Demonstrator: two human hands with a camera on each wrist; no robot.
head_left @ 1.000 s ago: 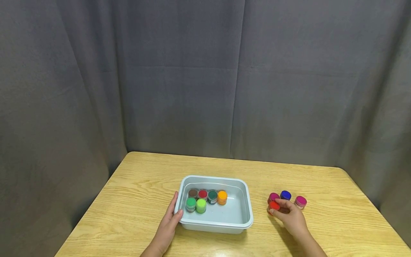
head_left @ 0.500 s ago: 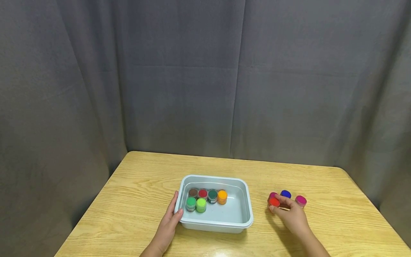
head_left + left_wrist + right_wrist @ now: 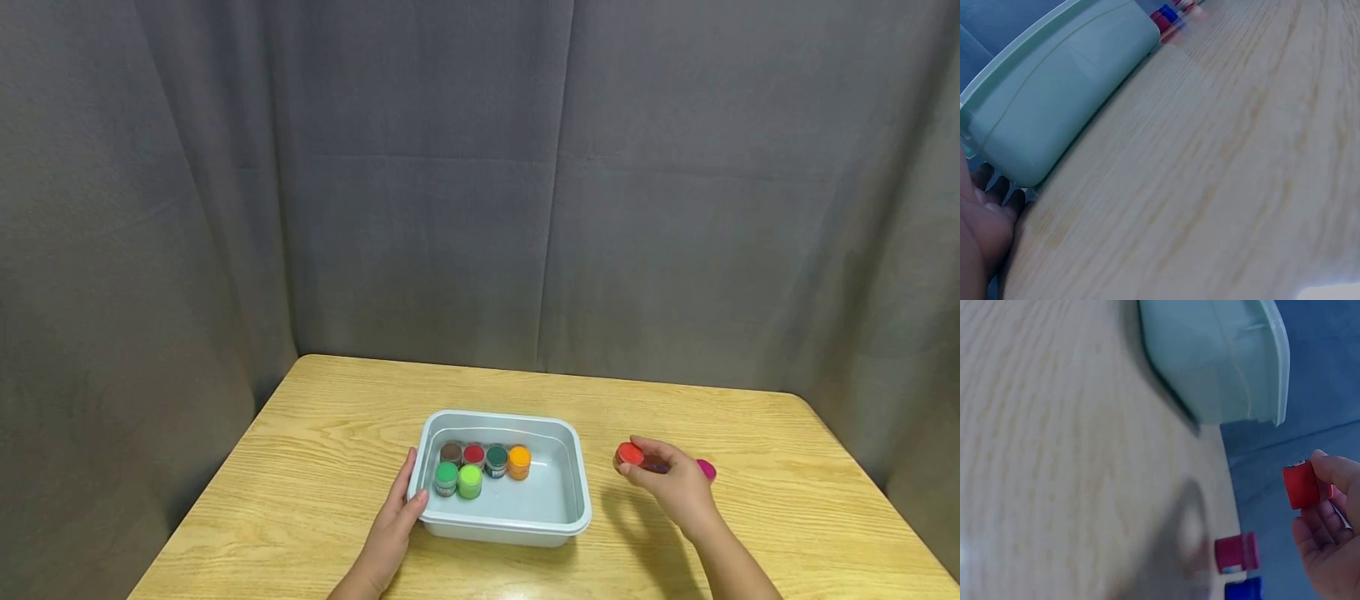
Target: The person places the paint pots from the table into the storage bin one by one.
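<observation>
A small paint jar with a red lid [image 3: 628, 454] is pinched between the thumb and fingers of my right hand [image 3: 678, 487]. In the right wrist view this red jar [image 3: 1301, 485] hangs above the table. My left hand [image 3: 392, 521] grips the left side of a pale grey plastic tub [image 3: 510, 525], thumb on the rim near its front corner. Inside, toward the left, stand paint jars with brown [image 3: 451, 452], red [image 3: 473, 454], dark green [image 3: 497, 457], orange [image 3: 519, 458], green [image 3: 446, 477] and lime [image 3: 470, 478] lids.
A magenta-lidded jar [image 3: 707, 469] shows behind my right hand. Another magenta jar [image 3: 1235, 552] and a blue jar [image 3: 1244, 590] stand on the table, mostly hidden by that hand in the head view. Grey curtains [image 3: 420, 250] surround the wooden table [image 3: 330, 442].
My right hand has lifted the red-lidded paint jar off the table and moved it slightly left and away from the other jars. The left hand and tub stay still.
</observation>
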